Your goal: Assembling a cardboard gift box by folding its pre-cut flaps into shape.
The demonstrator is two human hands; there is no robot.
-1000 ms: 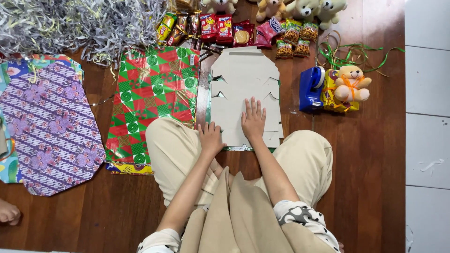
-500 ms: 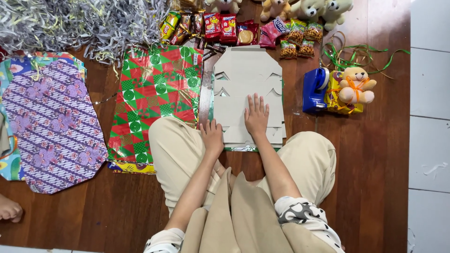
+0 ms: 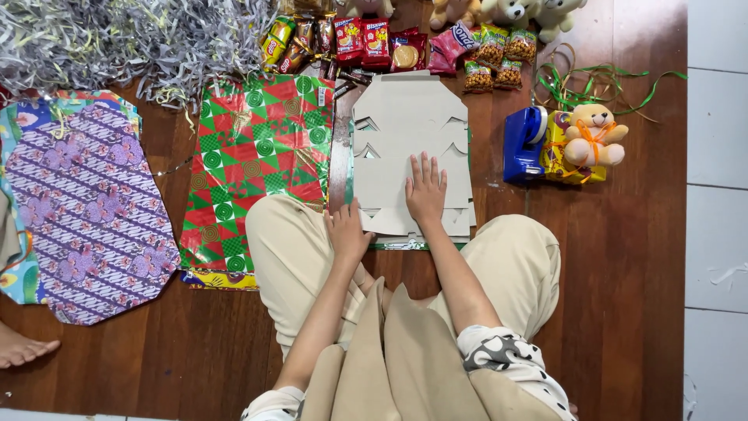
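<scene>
My right hand (image 3: 425, 190) lies flat on the grey cardboard (image 3: 409, 125), fingers spread, grip apart and pressing down. My left hand (image 3: 347, 231) rests at the cardboard's near left corner, fingers loosely open, clamped on nothing. The cardboard lies on the wooden floor (image 3: 623, 257) just ahead of my knees, over a strip of green paper. Beside it on the left lies the red-green wrap (image 3: 257, 156), further left the purple sheet (image 3: 86, 210). Snack packs (image 3: 389, 47) line the far edge. On the right sit a blue tape dispenser (image 3: 523, 144) and 1 teddy (image 3: 594, 134) on a yellow box.
</scene>
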